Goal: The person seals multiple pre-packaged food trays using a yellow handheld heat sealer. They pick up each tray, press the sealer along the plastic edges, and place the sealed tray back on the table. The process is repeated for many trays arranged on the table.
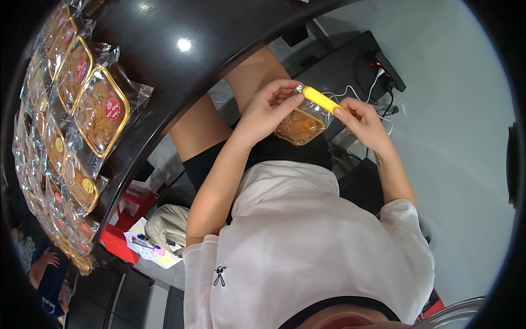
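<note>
White shirt (312,230) foremost, left fingers (296,99) pinch wrapping (315,115), right fingers (344,117) a yellow bar (320,100), long axis descending rightward.

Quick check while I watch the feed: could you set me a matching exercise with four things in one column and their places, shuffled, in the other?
Things
1. Yellow strip
2. Packaged pastry nearest the hands
3. Beige bag
4. Rows of packages with round stickers

Places
A. On the glossy dark table, at the picture's left
B. Just above the black shorts, hanging below the left hand
C. Beside the papers with pens, lower left
D. Along the top of the clear wrapping, its lower end at the right hand

Pairs: 1-D, 2-B, 3-C, 4-A
</note>
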`<state>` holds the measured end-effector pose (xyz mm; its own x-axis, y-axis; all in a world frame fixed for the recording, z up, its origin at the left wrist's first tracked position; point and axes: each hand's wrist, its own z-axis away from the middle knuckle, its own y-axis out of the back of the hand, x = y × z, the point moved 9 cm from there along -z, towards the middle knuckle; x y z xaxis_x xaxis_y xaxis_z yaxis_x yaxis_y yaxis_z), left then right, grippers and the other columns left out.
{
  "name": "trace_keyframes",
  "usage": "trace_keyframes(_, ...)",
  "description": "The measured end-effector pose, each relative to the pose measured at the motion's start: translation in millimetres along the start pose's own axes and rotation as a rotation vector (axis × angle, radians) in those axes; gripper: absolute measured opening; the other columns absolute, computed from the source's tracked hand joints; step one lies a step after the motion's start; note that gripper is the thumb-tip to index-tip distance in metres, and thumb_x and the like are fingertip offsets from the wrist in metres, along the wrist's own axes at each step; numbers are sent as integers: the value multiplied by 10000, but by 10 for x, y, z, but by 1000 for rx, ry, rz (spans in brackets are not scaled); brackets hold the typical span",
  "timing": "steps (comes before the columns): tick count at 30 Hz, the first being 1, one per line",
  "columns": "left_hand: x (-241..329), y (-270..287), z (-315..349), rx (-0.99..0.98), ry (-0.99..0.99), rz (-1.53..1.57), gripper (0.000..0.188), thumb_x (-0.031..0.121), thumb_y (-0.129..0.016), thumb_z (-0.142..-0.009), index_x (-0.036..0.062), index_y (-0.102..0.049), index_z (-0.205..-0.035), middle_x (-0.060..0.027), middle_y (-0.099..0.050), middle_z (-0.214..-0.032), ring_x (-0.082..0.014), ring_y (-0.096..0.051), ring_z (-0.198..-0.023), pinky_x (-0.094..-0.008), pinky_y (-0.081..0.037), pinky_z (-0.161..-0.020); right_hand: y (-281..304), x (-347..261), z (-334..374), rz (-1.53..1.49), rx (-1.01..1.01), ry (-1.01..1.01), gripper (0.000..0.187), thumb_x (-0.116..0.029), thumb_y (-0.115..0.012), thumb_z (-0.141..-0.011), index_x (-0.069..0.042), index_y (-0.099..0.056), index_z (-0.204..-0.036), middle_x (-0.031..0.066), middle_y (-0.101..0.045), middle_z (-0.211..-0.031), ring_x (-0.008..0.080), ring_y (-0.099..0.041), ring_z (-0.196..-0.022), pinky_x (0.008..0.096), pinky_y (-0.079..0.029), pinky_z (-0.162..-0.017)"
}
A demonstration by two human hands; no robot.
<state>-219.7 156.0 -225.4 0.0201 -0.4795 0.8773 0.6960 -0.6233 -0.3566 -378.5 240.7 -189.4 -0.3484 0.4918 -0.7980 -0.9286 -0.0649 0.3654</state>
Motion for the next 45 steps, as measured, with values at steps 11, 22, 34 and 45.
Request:
trace_keyframes(11,-145,59,-9,50,-4,92,183,163,-593,-909,26,-568,-1029,-15,-602,-951,-81,-551,-912,-212,-427,-828,62,116,3,-258,-3,-109,304,-330,-608,-891,-28,-581,-901,-49,-481,-707,41,-443,-629,199,-382,-582)
trace_keyframes(22,-148,32,-5,41,4,109,188,155,-608,-896,13,-574,-1014,-25,-613,-928,-78,-564,-870,-216,-440,-796,88,-121,-39,165,-10,94,282,-271,-694,-819,0,-635,-870,31,-597,-749,98,-521,-691,261,-413,-629)
trace_keyframes(34,108,16,-52,24,-94,-217,293,253,-613,-874,15,-625,-1045,-50,-641,-852,-120,-591,-778,-272,-499,-700,16,-428,-35,378,100,355,198,-200,-674,-809,-14,-612,-834,63,-549,-706,183,-502,-656,311,-399,-607)
trace_keyframes(45,260,-17,208,143,-374,-251,322,299,-637,-847,-17,-580,-874,-84,-581,-728,-151,-527,-670,-305,-419,-599,-193,-298,111,206,47,293,233,-147,-507,-944,-19,-444,-760,-9,-369,-677,80,-324,-652,234,-285,-575)
